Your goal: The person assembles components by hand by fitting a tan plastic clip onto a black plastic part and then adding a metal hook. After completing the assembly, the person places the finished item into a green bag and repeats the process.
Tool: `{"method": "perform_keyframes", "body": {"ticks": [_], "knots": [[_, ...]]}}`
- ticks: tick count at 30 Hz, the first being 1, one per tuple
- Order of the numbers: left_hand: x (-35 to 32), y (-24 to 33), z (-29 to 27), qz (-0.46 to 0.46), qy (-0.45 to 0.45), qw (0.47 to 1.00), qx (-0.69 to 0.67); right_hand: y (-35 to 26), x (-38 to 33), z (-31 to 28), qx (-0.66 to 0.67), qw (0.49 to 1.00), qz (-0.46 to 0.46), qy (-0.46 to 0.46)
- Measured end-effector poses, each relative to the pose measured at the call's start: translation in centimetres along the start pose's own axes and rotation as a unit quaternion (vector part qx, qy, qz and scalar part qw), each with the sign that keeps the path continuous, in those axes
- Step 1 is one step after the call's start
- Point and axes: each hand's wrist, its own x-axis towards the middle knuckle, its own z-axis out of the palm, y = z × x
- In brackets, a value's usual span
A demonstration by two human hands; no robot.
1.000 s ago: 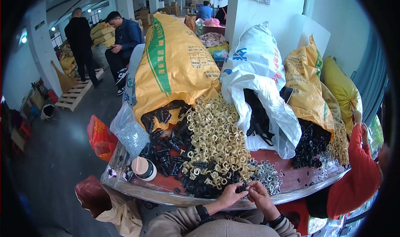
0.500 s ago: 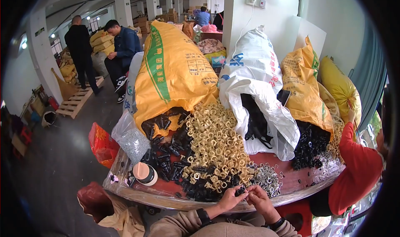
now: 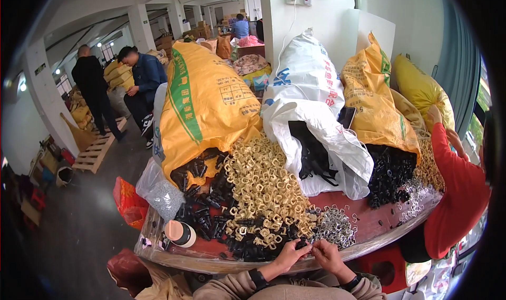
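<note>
At the table's front edge, my left hand (image 3: 289, 257) is closed on a small black plastic part (image 3: 301, 244), mostly covered by the fingers. Close beside it, my right hand (image 3: 328, 255) has thumb and fingertips pinched together near that part; anything inside the pinch is too small to make out. Just beyond the hands lie a large heap of gold-coloured metal loops (image 3: 266, 181) and a smaller pile of silver metal clips (image 3: 334, 227). Loose black plastic parts (image 3: 208, 221) spread to the left of the gold heap.
Behind the piles lie a yellow sack (image 3: 211, 105), a white sack (image 3: 311, 84) and another yellow sack (image 3: 377, 105). A jar with a pink lid (image 3: 180, 232) stands at the table's left front. A person in red (image 3: 456, 194) works on the right; two people (image 3: 95, 89) are farther left.
The view has shifted slightly, so the sacks sit a little further left. My hands stay together at the table edge. The person in red has moved the arms, a second hand now showing.
</note>
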Motion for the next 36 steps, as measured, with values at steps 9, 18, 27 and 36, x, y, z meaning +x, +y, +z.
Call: {"method": "perform_keyframes", "body": {"ticks": [9,18,27,36], "knots": [[0.9,-0.1,-1.3,-0.135,-0.092,0.971,-0.176,0.3,0.3,-0.1,0.028,0.998,-0.042,0.024],[0.3,0.0,-0.2,-0.116,-0.036,0.988,-0.099,-0.2,0.6,-0.3,-0.132,0.977,-0.158,0.053],[0.4,-1.1,-0.8,-0.145,-0.079,0.985,-0.055,-0.6,0.3,-0.3,-0.243,0.952,-0.183,0.041],[0.4,-1.4,-1.0,-0.153,-0.133,0.979,-0.012,-0.8,0.3,-0.6,-0.222,0.963,-0.152,0.016]]}}
